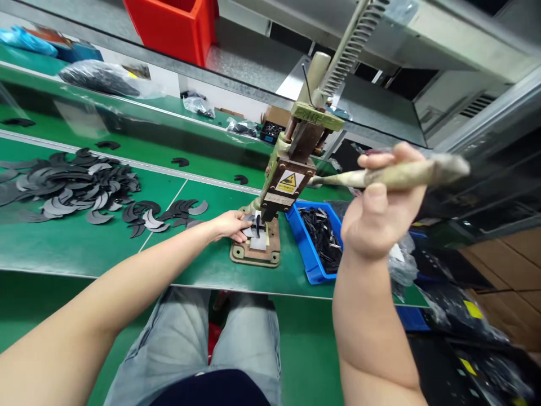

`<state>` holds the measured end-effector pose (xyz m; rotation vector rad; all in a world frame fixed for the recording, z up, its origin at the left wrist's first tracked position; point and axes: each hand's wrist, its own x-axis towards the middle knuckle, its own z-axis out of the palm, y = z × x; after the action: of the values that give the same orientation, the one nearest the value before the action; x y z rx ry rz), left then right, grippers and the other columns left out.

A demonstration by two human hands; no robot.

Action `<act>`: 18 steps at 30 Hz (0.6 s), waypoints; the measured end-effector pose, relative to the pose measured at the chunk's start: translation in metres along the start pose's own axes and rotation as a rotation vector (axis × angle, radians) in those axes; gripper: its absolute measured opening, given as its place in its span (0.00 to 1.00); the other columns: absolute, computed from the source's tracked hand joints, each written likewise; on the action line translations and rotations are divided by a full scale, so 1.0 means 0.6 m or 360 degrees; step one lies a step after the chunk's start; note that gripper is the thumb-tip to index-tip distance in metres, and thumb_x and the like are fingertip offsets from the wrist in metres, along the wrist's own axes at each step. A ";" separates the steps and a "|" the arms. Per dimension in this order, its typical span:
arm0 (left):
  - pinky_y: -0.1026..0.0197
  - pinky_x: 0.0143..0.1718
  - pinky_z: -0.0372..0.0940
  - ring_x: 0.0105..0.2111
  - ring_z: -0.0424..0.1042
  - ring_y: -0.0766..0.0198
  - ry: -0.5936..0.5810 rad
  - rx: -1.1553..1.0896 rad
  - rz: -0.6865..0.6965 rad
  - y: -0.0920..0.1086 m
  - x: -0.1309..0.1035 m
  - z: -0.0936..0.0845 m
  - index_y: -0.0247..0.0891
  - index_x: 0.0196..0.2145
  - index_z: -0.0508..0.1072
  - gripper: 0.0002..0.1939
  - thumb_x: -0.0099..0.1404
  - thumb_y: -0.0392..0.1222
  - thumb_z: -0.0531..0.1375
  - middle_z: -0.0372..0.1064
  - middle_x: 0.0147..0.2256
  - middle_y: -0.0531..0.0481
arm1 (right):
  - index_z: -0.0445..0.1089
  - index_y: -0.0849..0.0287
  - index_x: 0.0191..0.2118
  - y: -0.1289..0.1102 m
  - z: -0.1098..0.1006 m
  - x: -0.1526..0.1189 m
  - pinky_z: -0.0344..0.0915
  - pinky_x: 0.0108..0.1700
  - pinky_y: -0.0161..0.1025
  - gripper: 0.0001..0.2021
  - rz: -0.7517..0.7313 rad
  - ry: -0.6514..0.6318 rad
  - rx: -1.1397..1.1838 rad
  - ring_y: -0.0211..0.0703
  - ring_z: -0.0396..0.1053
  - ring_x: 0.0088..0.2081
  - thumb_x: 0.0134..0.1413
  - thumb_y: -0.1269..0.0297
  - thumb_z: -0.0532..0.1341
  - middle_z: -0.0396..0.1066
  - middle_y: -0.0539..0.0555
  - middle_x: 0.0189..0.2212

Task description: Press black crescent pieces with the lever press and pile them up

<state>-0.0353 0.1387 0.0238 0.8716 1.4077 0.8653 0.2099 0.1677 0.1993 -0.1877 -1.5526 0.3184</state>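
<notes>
A green hand press (287,175) with a warning sticker stands on the bench, its base plate (253,256) in front of me. My right hand (378,208) is raised at the right, fingers closed round the wrapped lever handle (395,175) of the press. At the base, my left hand (231,225) pinches a dark grey curved piece (248,230) beside the fixture under the ram. A small black part (258,225) stands in that fixture. Whether it touches the grey piece is too small to tell.
Left of the press lies a heap of dark crescent-shaped pieces (71,183). A blue bin (310,270) of small black parts sits right of the press. Several curved pieces rest on the green belt (147,163) behind. A red bin (177,28) stands on the shelf above.
</notes>
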 end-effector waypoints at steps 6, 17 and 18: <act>0.64 0.28 0.77 0.27 0.83 0.59 -0.0027 -0.0146 0.0196 -0.016 -0.088 -0.023 0.38 0.36 0.66 0.23 0.63 0.53 0.74 0.79 0.26 0.47 | 0.69 0.53 0.62 0.048 -0.025 -0.107 0.68 0.64 0.54 0.24 0.0215 0.0301 -0.0159 0.49 0.74 0.58 0.63 0.54 0.65 0.72 0.60 0.57; 0.64 0.22 0.74 0.25 0.82 0.57 -0.0240 -0.0166 0.0281 -0.056 -0.197 0.008 0.39 0.36 0.66 0.28 0.59 0.62 0.74 0.77 0.26 0.49 | 0.76 0.56 0.48 -0.020 0.060 -0.391 0.77 0.49 0.44 0.16 0.1325 -0.0580 0.0247 0.45 0.79 0.44 0.60 0.54 0.69 0.80 0.57 0.44; 0.63 0.22 0.74 0.25 0.82 0.57 -0.0246 -0.0166 0.0280 -0.056 -0.202 0.014 0.39 0.37 0.66 0.29 0.58 0.62 0.74 0.77 0.26 0.50 | 0.76 0.57 0.47 -0.025 0.064 -0.394 0.76 0.49 0.43 0.15 0.1335 -0.0573 0.0257 0.45 0.78 0.43 0.60 0.53 0.69 0.80 0.56 0.43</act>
<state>-0.0261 0.0151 0.0469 0.9714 1.1546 0.9742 0.1754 0.0756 -0.0194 -0.6860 -1.7267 1.1833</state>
